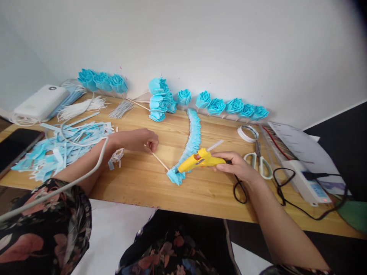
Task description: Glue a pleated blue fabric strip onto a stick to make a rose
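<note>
Plain white wall backs the scene in the head view, and below it I see a light wood-grain table. Near its front edge, my left hand has its fingers curled closed round a thin pale wooden stick, which slants down to the right. At the stick's far end sits a ruffled light-blue piece of soft sheet material, low on the table between the two hands. My right hand is wrapped round the handle of a yellow glue gun with a translucent glue stick poking out behind. Its dark nozzle points down-left at the ruffled piece; I cannot tell whether they touch. A long pleated light-blue strip curves from the back of the table and passes behind the gun.

Along the wall I count three bright-blue rosettes at left, then a clustered blue bunch and a further row of blue flowers. Left of the left hand lies a heap of blue and white cut strips. Beyond the right hand are white-handled scissors, a white tape roll and a white power strip.
</note>
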